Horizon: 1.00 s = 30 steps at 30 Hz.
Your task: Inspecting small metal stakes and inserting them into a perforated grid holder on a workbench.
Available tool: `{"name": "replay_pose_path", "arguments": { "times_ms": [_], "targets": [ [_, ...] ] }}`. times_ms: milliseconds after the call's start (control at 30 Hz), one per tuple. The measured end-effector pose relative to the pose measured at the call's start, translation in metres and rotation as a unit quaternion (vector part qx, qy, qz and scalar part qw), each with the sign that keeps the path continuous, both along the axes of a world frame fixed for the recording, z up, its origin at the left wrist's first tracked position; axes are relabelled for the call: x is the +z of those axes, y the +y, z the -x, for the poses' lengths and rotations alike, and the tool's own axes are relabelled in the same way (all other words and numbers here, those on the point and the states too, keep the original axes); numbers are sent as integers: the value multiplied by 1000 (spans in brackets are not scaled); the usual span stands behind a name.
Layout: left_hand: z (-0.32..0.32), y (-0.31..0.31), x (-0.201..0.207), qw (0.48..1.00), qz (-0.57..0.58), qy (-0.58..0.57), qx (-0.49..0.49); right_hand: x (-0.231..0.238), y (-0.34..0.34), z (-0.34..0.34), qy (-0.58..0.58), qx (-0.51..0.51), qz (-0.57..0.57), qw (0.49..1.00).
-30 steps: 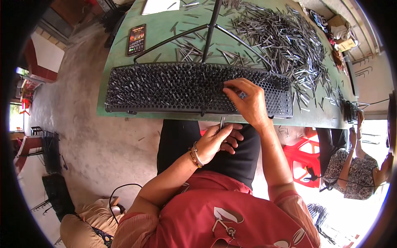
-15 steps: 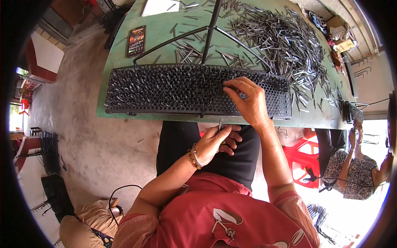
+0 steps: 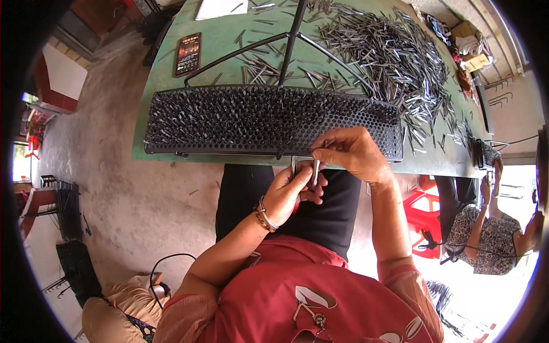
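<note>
A long black perforated rack [image 3: 217,123] lies along the near table edge, with thin dark strips standing upright in its holes at the left and middle. Toward its right end, rows of bare holes show. My left hand [image 3: 289,191], below the rack's front edge, is closed around a few thin metal strips [image 3: 294,166] that poke up past the thumb. Just right of it, my right hand [image 3: 357,157] pinches one slim shiny strip [image 3: 315,173] between thumb and forefinger, its lower end by the left fingers.
A big heap of loose dark strips [image 3: 400,63] covers the right of the green table [image 3: 223,40]. Black rods [image 3: 293,46] rise behind the rack. A phone [image 3: 188,54] lies at the left. Another person [image 3: 486,237] works at the far right, near a red plastic stool [image 3: 420,220].
My right hand has come down from above the rack's holes toward my left hand and now has a strip in its fingertips. My left hand has moved slightly left.
</note>
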<state>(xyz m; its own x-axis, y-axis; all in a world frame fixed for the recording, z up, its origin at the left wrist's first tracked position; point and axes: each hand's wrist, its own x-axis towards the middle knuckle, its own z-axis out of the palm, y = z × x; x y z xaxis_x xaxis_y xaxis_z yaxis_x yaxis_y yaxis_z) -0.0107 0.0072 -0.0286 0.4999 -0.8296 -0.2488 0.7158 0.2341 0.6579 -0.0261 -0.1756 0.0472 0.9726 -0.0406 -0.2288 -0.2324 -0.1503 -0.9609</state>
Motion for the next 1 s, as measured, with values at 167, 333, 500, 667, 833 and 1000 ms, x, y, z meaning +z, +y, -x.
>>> {"name": "replay_pose_path", "arguments": {
  "times_ms": [167, 333, 500, 667, 833, 1000],
  "targets": [
    [1, 1, -1, 999, -10, 34, -1, -7, -7, -4, -18, -53, -34, 998],
    [2, -2, -5, 999, -22, 17, 47, -7, -5, -9, -51, -117, -29, 991],
    [0, -5, 4, 995, -10, 93, 43, -19, -2, -1, 5, -42, -20, 999],
    [3, -1, -6, 999, -28, 41, 9, -15, 0, -2, 12, -54, 46, 997],
    [1, -5, -3, 998, -19, 47, 25, -25, 6, -18, -122, -196, 20, 973],
    [0, -10, -12, 993, -44, 106, 10, -43, 14, -30, -221, -190, 220, 931]
  ]
}}
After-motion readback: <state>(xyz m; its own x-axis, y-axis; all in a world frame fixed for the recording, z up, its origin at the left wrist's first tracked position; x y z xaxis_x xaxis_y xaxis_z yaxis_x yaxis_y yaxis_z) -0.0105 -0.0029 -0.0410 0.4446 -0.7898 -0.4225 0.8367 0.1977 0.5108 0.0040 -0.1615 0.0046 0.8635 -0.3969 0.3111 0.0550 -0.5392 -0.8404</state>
